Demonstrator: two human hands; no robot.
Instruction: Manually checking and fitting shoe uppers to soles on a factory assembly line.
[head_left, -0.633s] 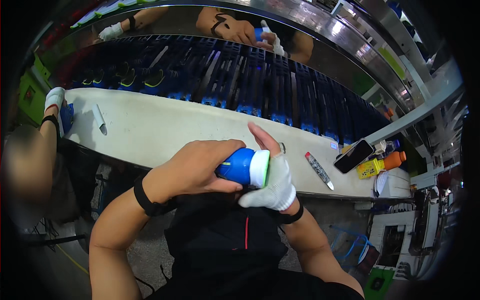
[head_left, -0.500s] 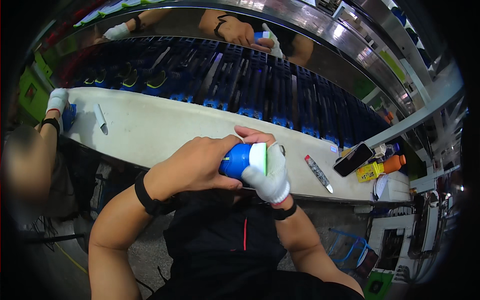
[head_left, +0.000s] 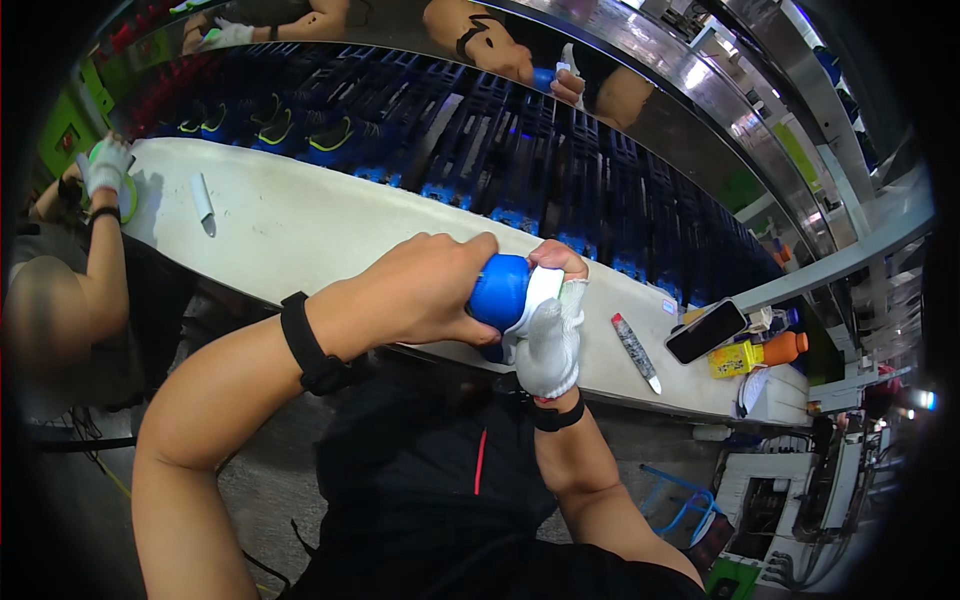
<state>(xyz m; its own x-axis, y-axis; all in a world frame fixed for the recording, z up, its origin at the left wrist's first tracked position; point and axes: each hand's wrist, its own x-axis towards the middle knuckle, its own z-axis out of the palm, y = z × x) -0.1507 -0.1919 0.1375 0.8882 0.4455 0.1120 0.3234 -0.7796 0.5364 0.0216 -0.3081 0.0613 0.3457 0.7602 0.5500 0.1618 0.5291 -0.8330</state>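
Above the front edge of the bench I hold a blue shoe [head_left: 498, 290] with a white sole [head_left: 541, 296]. My bare left hand [head_left: 425, 290] wraps round the blue upper, its thumb on the near side. The white-gloved right hand [head_left: 551, 345] grips the sole side, with bare fingertips curled over the far end. Both hands hide much of the shoe. To the right of my right hand, a marker-like stick [head_left: 636, 352] with a red end and a pale tip lies on the bench, untouched.
Beyond the pale bench [head_left: 290, 230] runs a dark slatted conveyor [head_left: 470, 165] carrying blue shoes [head_left: 335, 138]. A phone [head_left: 706, 331], yellow box [head_left: 735, 358] and orange bottle [head_left: 785, 348] sit at right. A whitish tube [head_left: 203, 203] lies left, near a co-worker's gloved hand [head_left: 104, 165].
The shoe has turned in my hands and moved slightly up and right. My left forearm now reaches further across it. The co-worker's hand at far left has changed position.
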